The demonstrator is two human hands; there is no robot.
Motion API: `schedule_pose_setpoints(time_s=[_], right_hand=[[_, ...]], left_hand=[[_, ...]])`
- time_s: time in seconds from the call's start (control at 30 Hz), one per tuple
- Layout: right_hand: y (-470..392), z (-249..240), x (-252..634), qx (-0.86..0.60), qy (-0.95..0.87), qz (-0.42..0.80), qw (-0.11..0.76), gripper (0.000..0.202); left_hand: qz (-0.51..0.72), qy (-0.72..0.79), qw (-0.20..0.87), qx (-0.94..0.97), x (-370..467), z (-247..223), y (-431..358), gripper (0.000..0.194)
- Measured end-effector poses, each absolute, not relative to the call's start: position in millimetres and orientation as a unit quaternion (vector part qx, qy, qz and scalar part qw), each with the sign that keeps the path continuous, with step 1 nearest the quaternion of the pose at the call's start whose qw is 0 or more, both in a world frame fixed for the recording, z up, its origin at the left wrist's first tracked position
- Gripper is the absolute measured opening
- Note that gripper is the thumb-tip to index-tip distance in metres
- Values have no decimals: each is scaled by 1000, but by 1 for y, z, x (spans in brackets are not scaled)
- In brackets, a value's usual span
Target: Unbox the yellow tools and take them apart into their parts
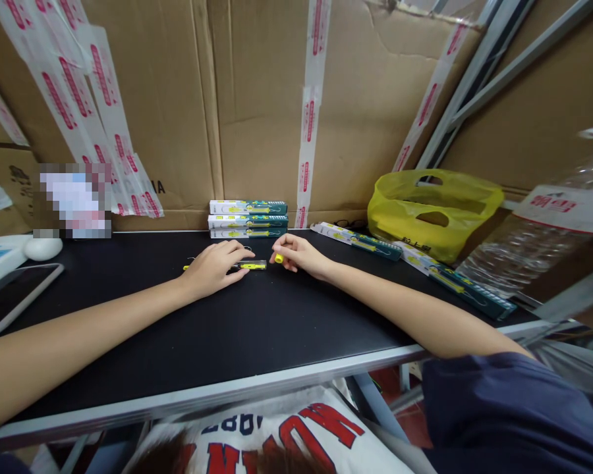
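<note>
Far left of the stack of printed cartons (248, 226), a smartphone (17, 299) lies on the black tabletop (286, 329). Just in front of the stack, my left hand (215, 268) rests palm down, fingers loosely spread over a slim yellow-and-black tool (253, 265) with a clear end; I cannot tell whether they grip it. In front of the stack's right end, my right hand (300, 255) pinches a small yellow cap (279, 259), apart from the tool. Right of the stack lie two loose cartons (358, 241), then a yellow plastic bag (432, 230) and a clear bottle (534, 240).
</note>
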State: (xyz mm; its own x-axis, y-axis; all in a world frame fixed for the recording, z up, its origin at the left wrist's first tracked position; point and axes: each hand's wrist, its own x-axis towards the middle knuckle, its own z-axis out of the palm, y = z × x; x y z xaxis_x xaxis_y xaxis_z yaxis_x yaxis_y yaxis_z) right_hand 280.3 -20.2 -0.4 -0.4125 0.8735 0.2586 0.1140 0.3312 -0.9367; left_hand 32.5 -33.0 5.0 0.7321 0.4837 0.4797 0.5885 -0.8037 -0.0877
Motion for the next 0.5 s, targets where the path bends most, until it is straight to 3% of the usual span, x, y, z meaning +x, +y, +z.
schedule_pose_setpoints(time_s=[0.37,0.5], right_hand=[[-33,-2,267,-314,-634,550,444,41],[-41,1,260,-287,-610,571,468,40]], left_hand=[[-174,-124,248,-945,50,11,-49,30],[-172,-15,298,-939,64,11,-60,36]])
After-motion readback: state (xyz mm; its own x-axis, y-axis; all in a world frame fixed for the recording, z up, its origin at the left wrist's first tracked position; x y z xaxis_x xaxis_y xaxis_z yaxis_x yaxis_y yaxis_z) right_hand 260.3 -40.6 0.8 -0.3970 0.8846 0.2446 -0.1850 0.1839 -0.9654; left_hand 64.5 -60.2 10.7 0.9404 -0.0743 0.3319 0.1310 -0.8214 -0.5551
